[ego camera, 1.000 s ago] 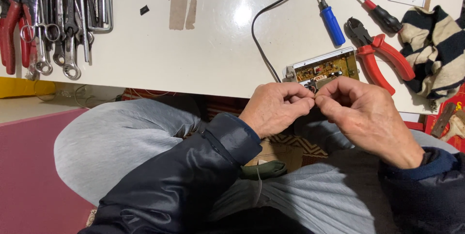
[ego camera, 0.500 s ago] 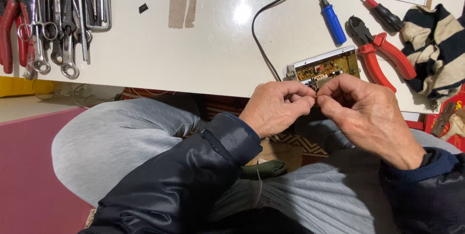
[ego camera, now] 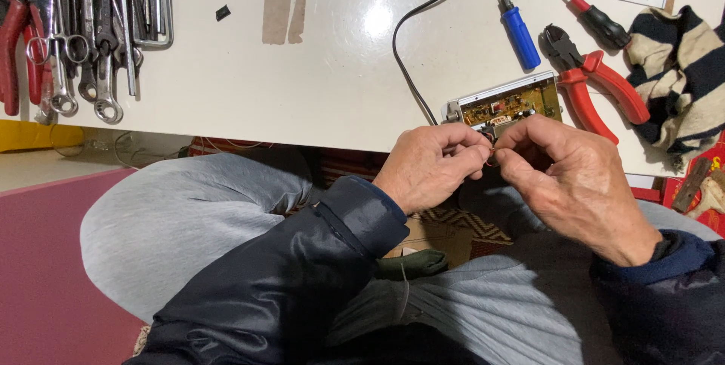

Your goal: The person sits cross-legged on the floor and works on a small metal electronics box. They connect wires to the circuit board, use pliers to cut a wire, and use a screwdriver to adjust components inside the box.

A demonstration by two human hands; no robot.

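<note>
Both hands are bare — the left hand and the right hand carry no rings or gloves. Each arm wears a dark navy jacket sleeve with a slight sheen and a stitched seam; at three o'clock, a blue knit cuff shows. The legs wear light grey trousers — soft, creased fabric.

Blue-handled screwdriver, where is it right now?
Head view: the blue-handled screwdriver lies on the white table, upper right, just above the circuit board, left of the red-handled cutters and beside the black cable.
</note>
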